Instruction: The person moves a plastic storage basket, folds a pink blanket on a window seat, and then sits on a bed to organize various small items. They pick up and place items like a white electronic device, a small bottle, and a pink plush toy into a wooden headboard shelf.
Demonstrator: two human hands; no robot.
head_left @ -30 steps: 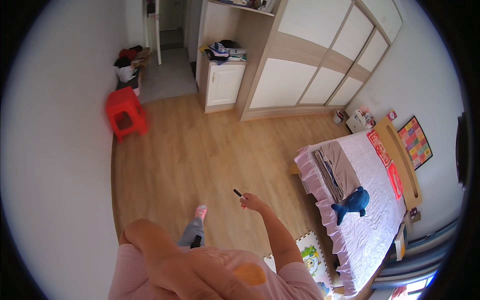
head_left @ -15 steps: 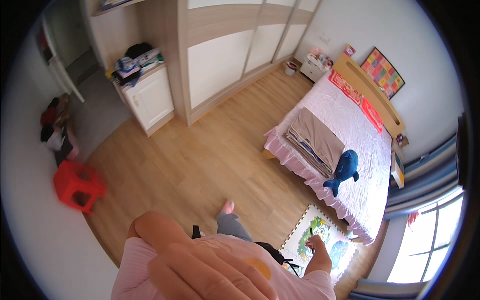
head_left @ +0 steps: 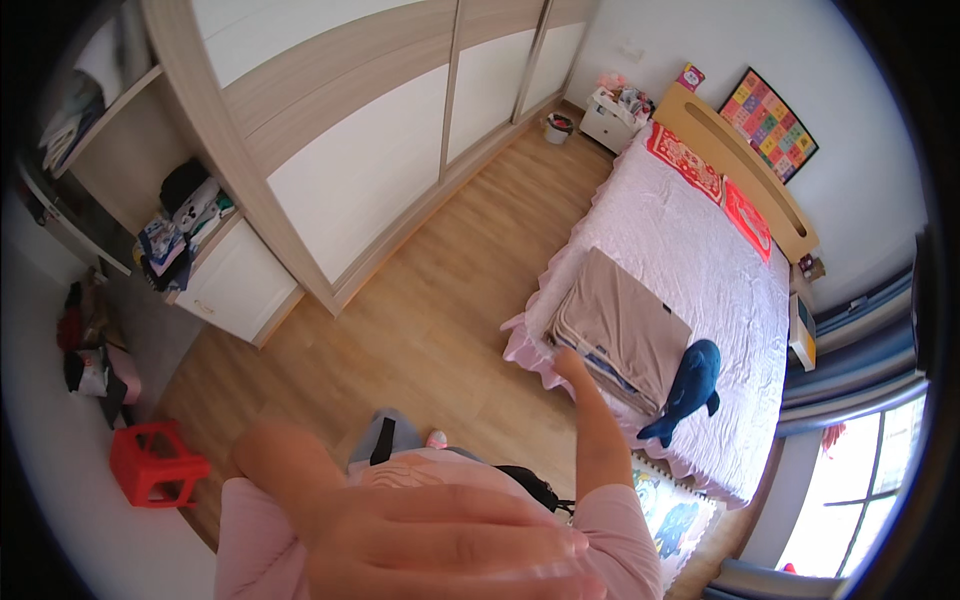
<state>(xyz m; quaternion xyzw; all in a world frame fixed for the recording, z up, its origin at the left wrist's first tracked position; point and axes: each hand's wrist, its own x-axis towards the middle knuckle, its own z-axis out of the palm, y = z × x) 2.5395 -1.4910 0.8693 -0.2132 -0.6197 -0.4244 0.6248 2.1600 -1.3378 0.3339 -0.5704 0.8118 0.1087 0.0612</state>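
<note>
My left hand (head_left: 450, 535) is large and close to the camera, bent across my chest. Its fingers lie stretched and side by side, with nothing visible in them. My right arm reaches out toward the foot of the bed. There my right hand (head_left: 570, 364) appears closed at the near left corner of a folded brown blanket (head_left: 630, 320); its fingertips are small, and what they hold cannot be made out. Whether the hand touches the blanket is unclear. A dark blue whale plush toy (head_left: 690, 390) lies at the blanket's right side.
The bed (head_left: 740, 330) has a pink frilled cover and red pillows (head_left: 685, 165). A picture foam mat (head_left: 675, 515) lies at its foot. Left are a red plastic stool (head_left: 158, 465), a white cabinet (head_left: 240, 285) with clothes on top, and a sliding wardrobe (head_left: 360, 180). A bin (head_left: 558, 128) stands far back.
My right hand has moved from over the foam mat, where it held a thin black thing, to the blanket's corner; that thing no longer shows. The view has shifted, and my left hand stays across my chest.
</note>
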